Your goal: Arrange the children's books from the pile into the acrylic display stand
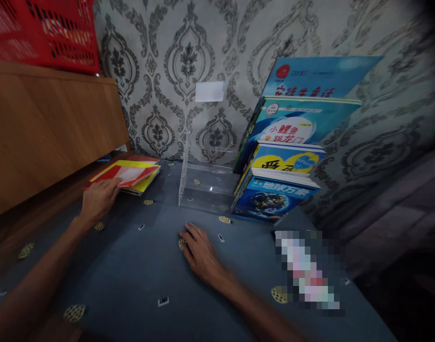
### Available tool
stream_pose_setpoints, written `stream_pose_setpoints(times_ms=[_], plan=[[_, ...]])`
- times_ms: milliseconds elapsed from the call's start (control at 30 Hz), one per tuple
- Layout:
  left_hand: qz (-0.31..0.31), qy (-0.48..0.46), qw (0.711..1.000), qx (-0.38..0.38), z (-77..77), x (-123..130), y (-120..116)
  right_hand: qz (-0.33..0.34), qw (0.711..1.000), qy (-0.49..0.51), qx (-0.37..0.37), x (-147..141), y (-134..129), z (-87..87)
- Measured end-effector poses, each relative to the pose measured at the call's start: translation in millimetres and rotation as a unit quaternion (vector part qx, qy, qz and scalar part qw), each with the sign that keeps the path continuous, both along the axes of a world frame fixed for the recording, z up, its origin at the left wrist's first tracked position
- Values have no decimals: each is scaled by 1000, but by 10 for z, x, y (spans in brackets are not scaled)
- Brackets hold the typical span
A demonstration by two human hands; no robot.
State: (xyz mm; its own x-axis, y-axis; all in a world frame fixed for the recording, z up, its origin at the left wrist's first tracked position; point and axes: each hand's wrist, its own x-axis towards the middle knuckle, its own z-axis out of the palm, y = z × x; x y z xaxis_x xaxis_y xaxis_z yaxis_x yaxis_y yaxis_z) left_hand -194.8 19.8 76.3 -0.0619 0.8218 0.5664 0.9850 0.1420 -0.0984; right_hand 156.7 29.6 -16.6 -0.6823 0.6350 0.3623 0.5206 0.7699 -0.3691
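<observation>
Books (274, 202) are already standing four deep at the rack's (183, 178) right; a pile (146, 175) is lying outside it, by the cabinet (53, 128). The left hand (98, 202) is curling its fingers at that pile, grip hidden; the right (203, 254) is spreading loosely over the bench (132, 270), holding nothing.

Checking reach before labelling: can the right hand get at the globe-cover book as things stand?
Likely yes: the right hand looks free of any object, and only patterned cloth shows between it and the globe-cover book, frontmost in the clear rack, its cover facing out.
</observation>
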Motion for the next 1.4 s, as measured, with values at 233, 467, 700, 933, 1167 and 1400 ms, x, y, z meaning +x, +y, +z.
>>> stream_pose_setpoints(times_ms=[233,467,700,933,1167,1400], plan=[[-96,64,993,-10,-478,185,-316,-1,1000,-5,3,-1,7,-16],[-152,102,983,-29,-678,500,-584,-7,1000,12,-11,-13,15,-79],[-256,128,957,-46,-710,824,-727,-34,993,87,-70,3,4,-43],[-356,120,926,-32,-609,1210,-850,3,986,155,-54,41,-1,105],[-454,46,887,-77,-618,1665,-1015,67,996,44,-31,31,-110,192],[-387,-20,909,-152,-649,1348,-675,81,996,-27,-39,-32,-131,148]])
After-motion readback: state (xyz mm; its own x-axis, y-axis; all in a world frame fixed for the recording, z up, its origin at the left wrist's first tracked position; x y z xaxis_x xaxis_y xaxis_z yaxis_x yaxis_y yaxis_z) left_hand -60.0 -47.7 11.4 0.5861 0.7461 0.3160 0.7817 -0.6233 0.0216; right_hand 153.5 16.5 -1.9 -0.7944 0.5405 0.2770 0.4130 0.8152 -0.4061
